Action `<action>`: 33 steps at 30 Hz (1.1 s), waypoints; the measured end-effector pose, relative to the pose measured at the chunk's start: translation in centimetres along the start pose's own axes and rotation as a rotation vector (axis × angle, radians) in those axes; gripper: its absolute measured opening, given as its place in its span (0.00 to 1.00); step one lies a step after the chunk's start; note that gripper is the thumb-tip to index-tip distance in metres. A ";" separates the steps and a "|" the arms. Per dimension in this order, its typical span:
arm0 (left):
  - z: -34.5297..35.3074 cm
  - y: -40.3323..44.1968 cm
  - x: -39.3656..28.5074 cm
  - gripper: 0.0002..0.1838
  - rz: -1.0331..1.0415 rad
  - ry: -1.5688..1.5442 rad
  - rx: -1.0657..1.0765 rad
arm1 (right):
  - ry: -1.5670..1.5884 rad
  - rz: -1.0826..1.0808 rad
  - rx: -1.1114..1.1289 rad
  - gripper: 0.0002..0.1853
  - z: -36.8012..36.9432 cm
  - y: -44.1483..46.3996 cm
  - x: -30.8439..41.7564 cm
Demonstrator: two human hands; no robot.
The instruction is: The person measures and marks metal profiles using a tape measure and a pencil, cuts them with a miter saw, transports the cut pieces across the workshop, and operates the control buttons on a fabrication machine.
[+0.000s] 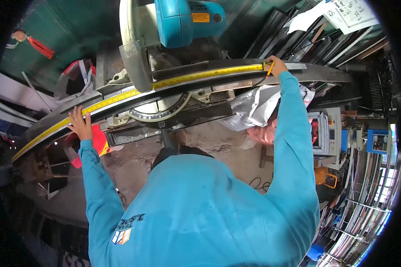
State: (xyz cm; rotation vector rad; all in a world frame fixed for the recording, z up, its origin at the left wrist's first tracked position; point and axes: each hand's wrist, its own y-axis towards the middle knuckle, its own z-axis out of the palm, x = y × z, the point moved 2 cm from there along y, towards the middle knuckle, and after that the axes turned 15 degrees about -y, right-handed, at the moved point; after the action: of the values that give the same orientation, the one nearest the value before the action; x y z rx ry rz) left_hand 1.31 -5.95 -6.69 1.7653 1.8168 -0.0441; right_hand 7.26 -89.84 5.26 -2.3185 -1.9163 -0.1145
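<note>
A yellow tape measure (pixel 187 79) is drawn out along a long metal profile (pixel 178 86), which lies across the bed of a miter saw (pixel 158 109). My left hand (pixel 80 124) rests on the profile and tape at the left, fingers spread. At the tape's right end, my right hand (pixel 277 66) is closed around the yellow end of the tape measure. A thin orange, pencil-like piece shows by those fingers; its exact kind is unclear. The saw's blade guard (pixel 136 66) and blue motor housing (pixel 182 22) stand over the middle of the profile.
Crumpled silver wrapping (pixel 254 107) lies below the right part of the saw bed. Dark profiles (pixel 272 35) lean at the back right, under paper sheets (pixel 349 13). A rack of long bars (pixel 361 204) stands at the far right, near a control box (pixel 329 131).
</note>
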 end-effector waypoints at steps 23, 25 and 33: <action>7.7 -5.5 -30.9 0.49 -0.090 -0.168 0.220 | -0.330 -0.091 0.294 0.20 -3.8 5.9 -2.8; 8.4 -5.7 -31.7 0.48 -0.116 -0.054 0.170 | -0.335 -0.137 0.323 0.21 -2.8 6.8 -7.9; 11.1 -5.1 -32.3 0.49 -0.291 -0.172 0.046 | -0.418 -0.202 0.194 0.19 -4.0 11.1 -22.5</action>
State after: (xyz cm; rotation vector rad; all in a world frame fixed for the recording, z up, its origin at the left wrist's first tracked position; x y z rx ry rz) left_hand -1.11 -40.27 -3.74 1.4641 1.9416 -0.3447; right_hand 14.03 -114.33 5.43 -2.1409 -2.2253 0.5535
